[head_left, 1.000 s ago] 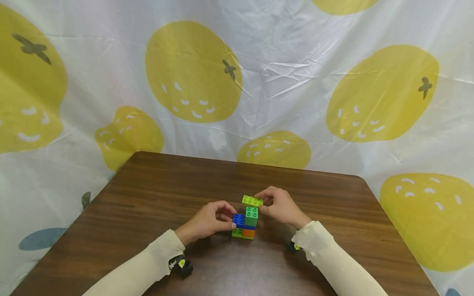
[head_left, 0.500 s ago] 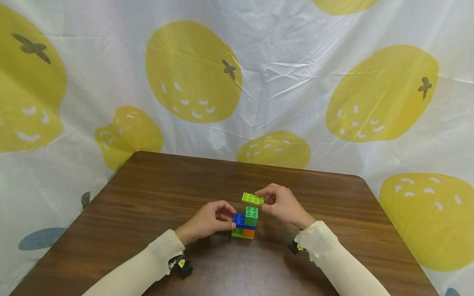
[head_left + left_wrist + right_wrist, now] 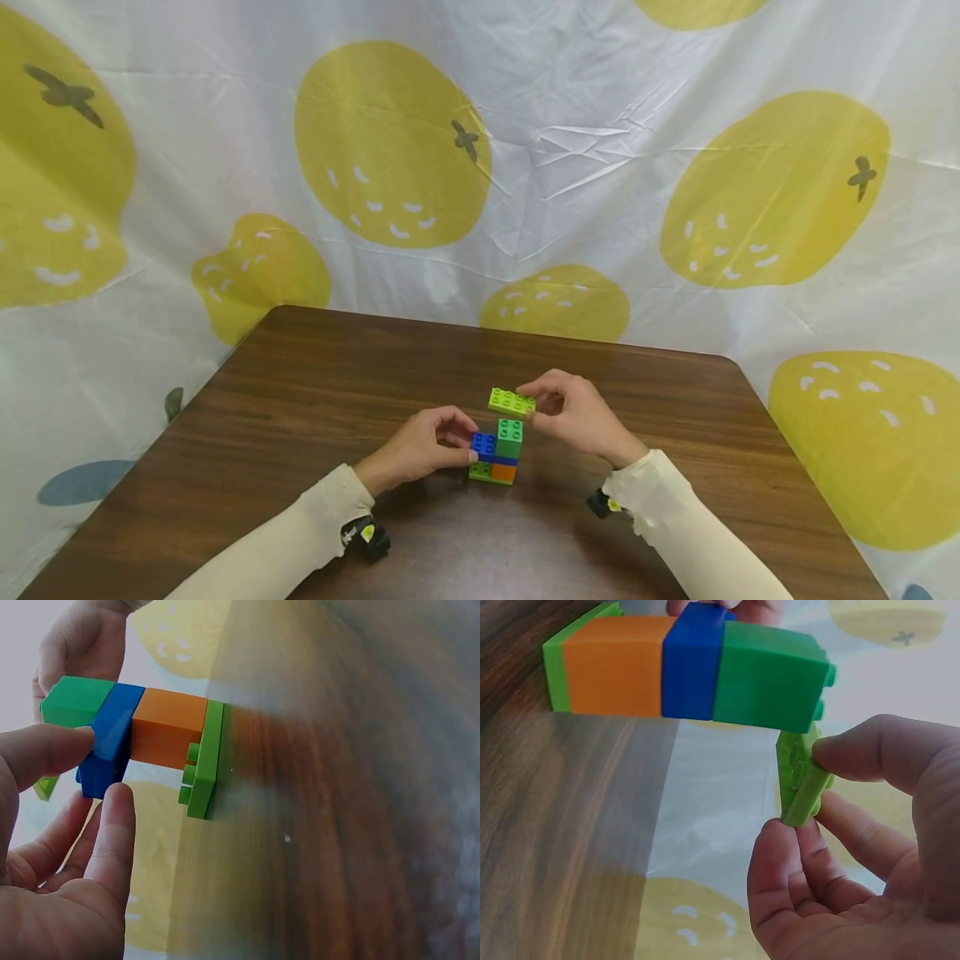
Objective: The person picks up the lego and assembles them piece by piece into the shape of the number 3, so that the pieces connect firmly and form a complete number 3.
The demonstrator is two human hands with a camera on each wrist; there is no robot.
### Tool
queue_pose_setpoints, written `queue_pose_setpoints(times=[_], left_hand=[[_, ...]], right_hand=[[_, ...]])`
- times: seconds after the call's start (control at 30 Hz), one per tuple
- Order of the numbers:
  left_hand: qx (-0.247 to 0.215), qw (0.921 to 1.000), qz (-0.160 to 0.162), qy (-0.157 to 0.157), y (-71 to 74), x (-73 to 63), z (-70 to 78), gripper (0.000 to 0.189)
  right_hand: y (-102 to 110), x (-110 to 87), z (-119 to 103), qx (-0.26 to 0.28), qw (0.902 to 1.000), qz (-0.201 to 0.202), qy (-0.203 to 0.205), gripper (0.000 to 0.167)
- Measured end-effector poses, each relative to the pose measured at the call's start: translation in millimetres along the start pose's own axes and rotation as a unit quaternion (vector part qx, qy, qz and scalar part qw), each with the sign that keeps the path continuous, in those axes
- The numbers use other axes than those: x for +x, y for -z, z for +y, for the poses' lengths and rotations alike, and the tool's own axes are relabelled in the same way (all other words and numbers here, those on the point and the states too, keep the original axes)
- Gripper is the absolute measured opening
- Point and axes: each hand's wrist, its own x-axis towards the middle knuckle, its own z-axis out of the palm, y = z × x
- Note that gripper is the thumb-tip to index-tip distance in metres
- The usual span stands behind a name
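Observation:
A small stack of toy building bricks stands on the table: a lime base plate (image 3: 205, 769), an orange brick (image 3: 166, 724) on it, then a flat blue brick (image 3: 114, 733), and a green brick (image 3: 510, 438) on top at the right end. My left hand (image 3: 423, 448) pinches the blue brick's left end between thumb and fingers. Above and just behind the green brick, my right hand (image 3: 579, 417) holds a flat lime brick (image 3: 512, 402), studs up. In the right wrist view, thumb and fingers grip that lime brick (image 3: 802, 784) at one end.
The dark wooden table (image 3: 360, 358) extends around the stack on all sides. Behind it hangs a white cloth (image 3: 570, 192) printed with large yellow fruit. Black wrist cameras (image 3: 367, 537) sit below both cuffs.
My right hand has lifted the flat lime brick slightly up and away from the green brick, widening the gap. My left hand and the stack stay in place.

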Motion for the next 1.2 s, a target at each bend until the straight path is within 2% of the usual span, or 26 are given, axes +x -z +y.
queue_pose_setpoints(times=[0.23,0.57,1.2], left_hand=[[0.001,1.0,0.004,0.002,1.8,0.9,-0.4,0.039],[0.005,1.0,0.001,0.001,2.2,0.3,-1.8,0.038],[0.001,1.0,0.004,-0.005,2.3,-0.3,-2.6,0.038]], right_hand=[[3,-2.8,-10,0.012,0.9998,-0.002,0.018,0.036],[1,-10.2,-23,0.025,0.9994,-0.016,0.018,0.035],[-5,-13.9,-27,0.015,0.9989,-0.035,0.029,0.035]])
